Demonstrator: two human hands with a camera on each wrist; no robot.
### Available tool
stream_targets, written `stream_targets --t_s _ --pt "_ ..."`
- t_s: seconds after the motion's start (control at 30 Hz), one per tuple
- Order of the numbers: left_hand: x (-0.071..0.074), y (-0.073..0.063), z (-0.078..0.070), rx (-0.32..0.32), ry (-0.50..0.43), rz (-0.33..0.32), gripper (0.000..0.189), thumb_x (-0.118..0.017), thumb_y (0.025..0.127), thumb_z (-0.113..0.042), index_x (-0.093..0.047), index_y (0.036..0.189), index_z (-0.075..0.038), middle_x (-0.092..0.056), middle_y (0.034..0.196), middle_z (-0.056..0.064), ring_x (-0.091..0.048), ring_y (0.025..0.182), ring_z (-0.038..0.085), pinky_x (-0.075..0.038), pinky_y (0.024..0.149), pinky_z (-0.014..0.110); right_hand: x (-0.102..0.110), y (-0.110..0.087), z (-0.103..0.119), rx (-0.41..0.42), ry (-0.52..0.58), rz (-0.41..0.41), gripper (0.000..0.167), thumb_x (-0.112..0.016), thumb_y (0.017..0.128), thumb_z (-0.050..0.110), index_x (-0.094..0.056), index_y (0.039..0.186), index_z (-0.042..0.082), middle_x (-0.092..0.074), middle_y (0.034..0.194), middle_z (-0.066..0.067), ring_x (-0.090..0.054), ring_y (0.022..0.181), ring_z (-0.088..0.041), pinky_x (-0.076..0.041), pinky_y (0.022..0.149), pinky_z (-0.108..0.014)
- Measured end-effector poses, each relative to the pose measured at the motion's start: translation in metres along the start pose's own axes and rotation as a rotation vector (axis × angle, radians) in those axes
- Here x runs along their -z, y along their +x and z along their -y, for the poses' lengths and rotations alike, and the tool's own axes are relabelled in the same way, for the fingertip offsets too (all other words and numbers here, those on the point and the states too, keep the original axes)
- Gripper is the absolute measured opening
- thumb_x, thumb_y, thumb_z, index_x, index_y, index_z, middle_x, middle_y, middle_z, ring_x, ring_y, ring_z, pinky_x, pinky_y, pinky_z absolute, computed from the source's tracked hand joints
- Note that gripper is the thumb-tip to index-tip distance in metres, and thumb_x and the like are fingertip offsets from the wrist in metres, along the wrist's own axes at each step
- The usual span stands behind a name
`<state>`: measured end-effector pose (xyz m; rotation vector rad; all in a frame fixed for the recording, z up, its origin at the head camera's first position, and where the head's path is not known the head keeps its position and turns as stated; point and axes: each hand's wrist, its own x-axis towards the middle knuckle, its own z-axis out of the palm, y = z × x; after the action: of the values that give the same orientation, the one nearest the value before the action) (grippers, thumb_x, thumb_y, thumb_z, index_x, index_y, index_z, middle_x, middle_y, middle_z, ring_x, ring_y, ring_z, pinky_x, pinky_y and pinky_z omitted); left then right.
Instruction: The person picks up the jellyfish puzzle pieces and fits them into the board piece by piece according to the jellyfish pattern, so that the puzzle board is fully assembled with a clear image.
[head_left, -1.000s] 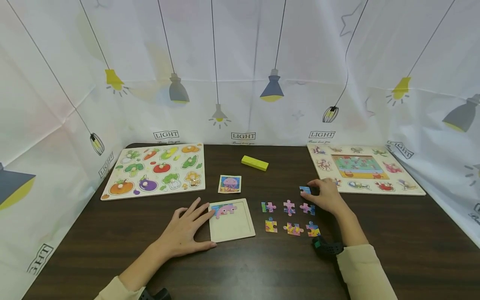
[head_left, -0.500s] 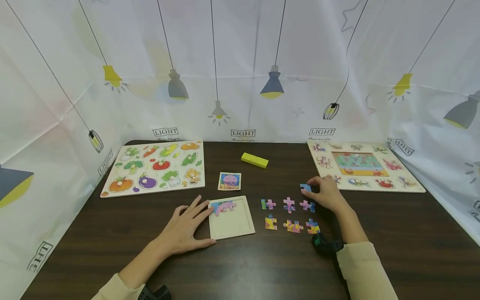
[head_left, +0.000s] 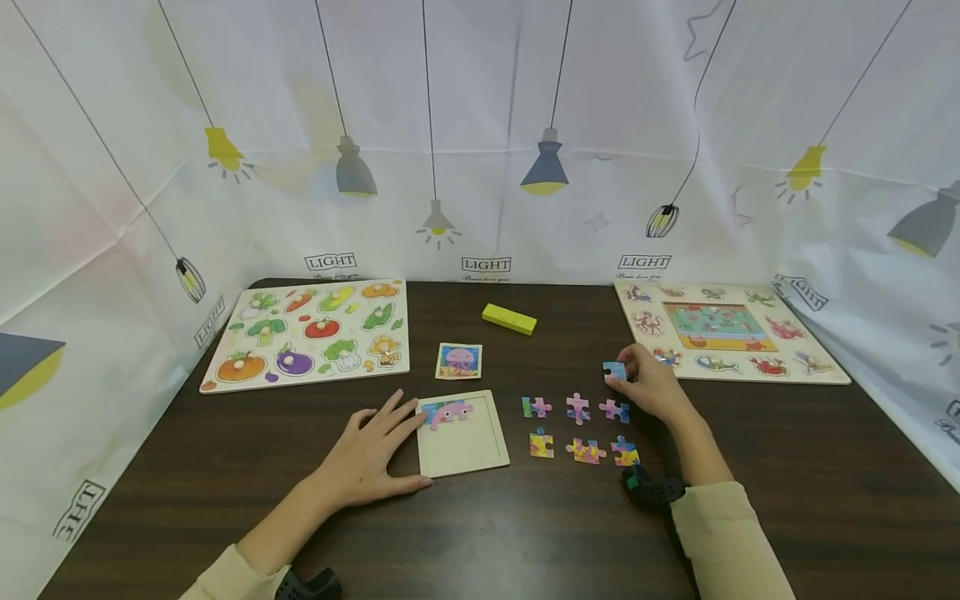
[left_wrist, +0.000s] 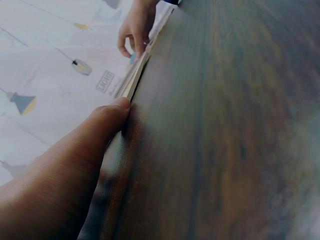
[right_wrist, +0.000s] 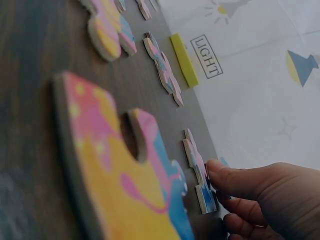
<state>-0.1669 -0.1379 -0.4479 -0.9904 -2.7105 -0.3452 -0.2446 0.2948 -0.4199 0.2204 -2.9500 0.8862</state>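
The left hand (head_left: 367, 462) lies with spread fingers at the left edge of a square wooden puzzle tray (head_left: 468, 450), thumb touching its lower left corner. Joined blue-and-pink puzzle pieces (head_left: 448, 412) fill the tray's upper left part. Between thumb and fingers, the right hand (head_left: 654, 385) pinches a blue puzzle piece (head_left: 615, 368) just behind the loose pieces. Those loose pieces, among them a pink one (head_left: 578, 408) and a yellow one (head_left: 542, 443), form two rows right of the tray. In the right wrist view, a yellow-and-pink piece (right_wrist: 105, 165) looms close; the pinched piece is mostly hidden.
Behind the tray lie a small picture card (head_left: 459, 361) with a pink octopus-like figure and a yellow block (head_left: 509, 319). A vegetable puzzle board (head_left: 307, 337) is at back left, a sea-animal board (head_left: 731, 333) at back right. A printed curtain (head_left: 480, 125) encloses the table.
The blue puzzle piece in the right hand has shifted slightly right and turned a little, showing more of its face. The left hand stays in place on the tray; the head view has tilted slightly.
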Motion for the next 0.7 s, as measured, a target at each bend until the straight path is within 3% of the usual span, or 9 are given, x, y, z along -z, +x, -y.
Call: stream_targets --t_s 0.27,0.4,0.7 --pt "-0.002 0.0 0.001 0.004 0.002 0.008 0.088 -0.041 0.077 -0.076 -0.037 0.142 -0.017 -0.035 0.145 0.006 -0.021 0.136 0.027 -0.029 0.093 0.05 -0.002 0.001 0.008 0.028 0.005 -0.066 0.027 -0.06 0.089 0.012 -0.047 0.109 -0.001 -0.06 0.09 -0.019 -0.057 0.076 -0.028 -0.044 0.065 -0.041" --pt "-0.002 0.0 0.001 0.002 0.0 0.022 0.085 -0.04 0.077 -0.076 -0.038 0.141 -0.02 -0.034 0.145 0.006 -0.02 0.136 0.028 -0.028 0.094 0.05 -0.004 0.003 0.017 0.056 0.028 -0.088 0.025 -0.06 0.089 0.012 -0.049 0.107 0.0 -0.059 0.087 -0.016 -0.053 0.07 -0.024 -0.043 0.062 -0.036" --pt "0.0 0.0 0.0 0.015 -0.015 0.045 0.085 -0.039 0.077 -0.076 -0.038 0.142 -0.021 -0.033 0.146 0.005 -0.017 0.137 0.026 -0.027 0.096 0.05 -0.013 0.005 0.053 0.108 0.133 -0.061 0.024 -0.061 0.089 0.015 -0.049 0.108 0.005 -0.06 0.081 -0.007 -0.049 0.065 -0.019 -0.04 0.058 -0.031"
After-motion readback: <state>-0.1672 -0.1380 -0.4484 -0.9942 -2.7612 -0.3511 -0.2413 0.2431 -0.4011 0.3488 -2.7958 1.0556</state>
